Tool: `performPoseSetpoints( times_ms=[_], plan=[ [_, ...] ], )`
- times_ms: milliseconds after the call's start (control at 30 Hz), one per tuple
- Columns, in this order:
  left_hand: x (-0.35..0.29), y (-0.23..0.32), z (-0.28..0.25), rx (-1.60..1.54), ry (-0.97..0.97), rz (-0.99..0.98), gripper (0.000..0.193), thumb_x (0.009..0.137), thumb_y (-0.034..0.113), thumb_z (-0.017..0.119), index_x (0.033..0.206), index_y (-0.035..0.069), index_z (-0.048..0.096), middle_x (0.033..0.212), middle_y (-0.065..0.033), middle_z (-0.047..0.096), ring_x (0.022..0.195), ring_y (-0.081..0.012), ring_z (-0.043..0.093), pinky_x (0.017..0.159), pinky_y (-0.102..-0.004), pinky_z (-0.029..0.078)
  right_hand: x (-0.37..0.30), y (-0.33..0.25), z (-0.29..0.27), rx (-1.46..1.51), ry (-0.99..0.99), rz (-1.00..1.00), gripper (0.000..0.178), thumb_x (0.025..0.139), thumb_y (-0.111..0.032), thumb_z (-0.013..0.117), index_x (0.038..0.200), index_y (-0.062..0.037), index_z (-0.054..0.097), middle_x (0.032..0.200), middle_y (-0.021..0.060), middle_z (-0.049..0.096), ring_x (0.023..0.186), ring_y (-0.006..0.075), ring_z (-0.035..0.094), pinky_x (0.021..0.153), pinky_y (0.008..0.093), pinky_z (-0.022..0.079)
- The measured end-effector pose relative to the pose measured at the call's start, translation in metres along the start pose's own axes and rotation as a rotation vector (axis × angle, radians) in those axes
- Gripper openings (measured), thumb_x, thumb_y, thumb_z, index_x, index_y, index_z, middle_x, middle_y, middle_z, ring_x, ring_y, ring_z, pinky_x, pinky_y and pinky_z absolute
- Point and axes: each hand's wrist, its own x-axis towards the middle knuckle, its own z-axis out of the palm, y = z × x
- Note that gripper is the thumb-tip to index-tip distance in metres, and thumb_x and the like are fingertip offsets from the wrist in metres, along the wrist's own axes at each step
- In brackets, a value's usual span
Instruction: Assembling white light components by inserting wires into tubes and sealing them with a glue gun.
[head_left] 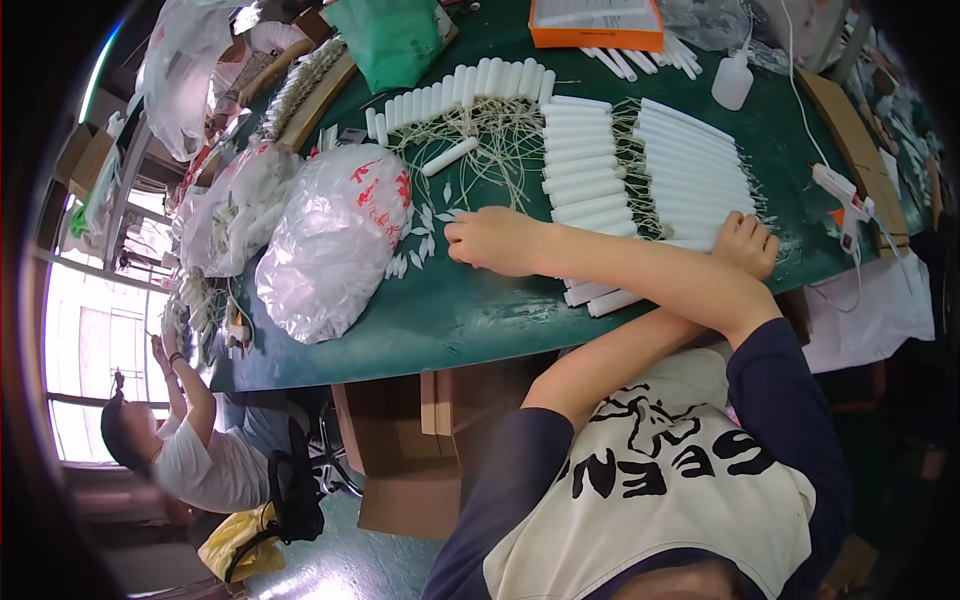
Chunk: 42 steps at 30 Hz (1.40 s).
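My arms are crossed, the right forearm lying over the left. My right hand (495,240), its fingers curled together, is beside a scatter of small white pointed pieces (428,222); whatever it grips is hidden. My left hand (747,246) rests with bent fingers at the lower end of a row of long white tubes (690,150); what lies under its fingers is hidden. Left of that row, shorter white tubes (585,165) lie stacked side by side, with thin pale wires (632,150) between. Beyond my right hand, more white tubes (470,85) form an arc with tangled wires (490,140). One loose tube (450,157) lies apart.
A stuffed clear plastic bag (335,245) sits on the green table (450,320) at left. An orange box (596,22) and a white squeeze bottle (733,80) are at the back. A glue gun (843,205) with a cord lies right. Another person (215,460) sits at left.
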Motion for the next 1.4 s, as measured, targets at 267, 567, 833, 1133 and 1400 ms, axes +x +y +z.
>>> performPoseSetpoints(
  times_ms=[267, 567, 833, 1133, 1400],
  plan=[
    [0.004, 0.001, -0.007, -0.023, -0.011, -0.014, 0.01, 0.065, 0.012, 0.058, 0.073, 0.005, 0.057, 0.077, -0.0064, 0.059, 0.078, -0.023, 0.055, 0.075, -0.0366, 0.042, -0.001, -0.007, 0.009, 0.056, 0.025, 0.19, 0.007, 0.073, -0.005, 0.058, 0.078, 0.0005, 0.06, 0.095, 0.0179, 0.056, 0.089, 0.0326, 0.061, 0.072, 0.0412, 0.053],
    [0.008, 0.006, -0.01, -0.071, 0.01, -0.021, 0.01, 0.065, 0.011, 0.057, 0.072, 0.004, 0.055, 0.076, -0.0093, 0.056, 0.077, -0.0249, 0.053, 0.074, -0.0381, 0.041, -0.015, -0.039, -0.029, -0.205, 0.058, 0.142, 0.009, 0.068, -0.005, 0.06, 0.076, -0.0013, 0.064, 0.086, 0.0152, 0.058, 0.075, 0.0252, 0.065, 0.058, 0.0339, 0.054],
    [0.009, 0.012, -0.021, -0.076, -0.148, -0.063, 0.012, 0.066, 0.01, 0.057, 0.076, 0.005, 0.055, 0.081, -0.0093, 0.056, 0.081, -0.0251, 0.053, 0.077, -0.0392, 0.041, -0.15, -0.092, -0.172, -0.165, 0.4, 0.501, 0.008, 0.073, -0.008, 0.058, 0.079, -0.0039, 0.061, 0.085, 0.0096, 0.05, 0.071, 0.0163, 0.058, 0.055, 0.0241, 0.047],
    [0.024, 0.016, -0.03, -0.047, -0.204, 0.053, 0.014, 0.076, 0.008, 0.056, 0.089, 0.004, 0.057, 0.089, -0.0084, 0.057, 0.086, -0.0219, 0.055, 0.083, -0.0384, 0.04, -0.339, -0.065, -0.162, 0.273, 1.02, 0.945, 0.017, 0.074, 0.008, 0.066, 0.089, 0.0017, 0.064, 0.091, 0.0059, 0.061, 0.08, 0.0127, 0.06, 0.07, 0.0227, 0.049],
    [0.028, 0.013, -0.035, 0.016, -0.251, 0.108, 0.012, 0.074, 0.006, 0.06, 0.086, 0.004, 0.057, 0.085, -0.0053, 0.06, 0.075, -0.0191, 0.057, 0.078, -0.036, 0.043, -0.36, -0.054, -0.141, 0.329, 0.824, 1.223, 0.011, 0.073, 0.0, 0.071, 0.083, 0.0008, 0.065, 0.08, 0.0047, 0.065, 0.071, 0.0106, 0.062, 0.062, 0.0222, 0.048]
  ],
)
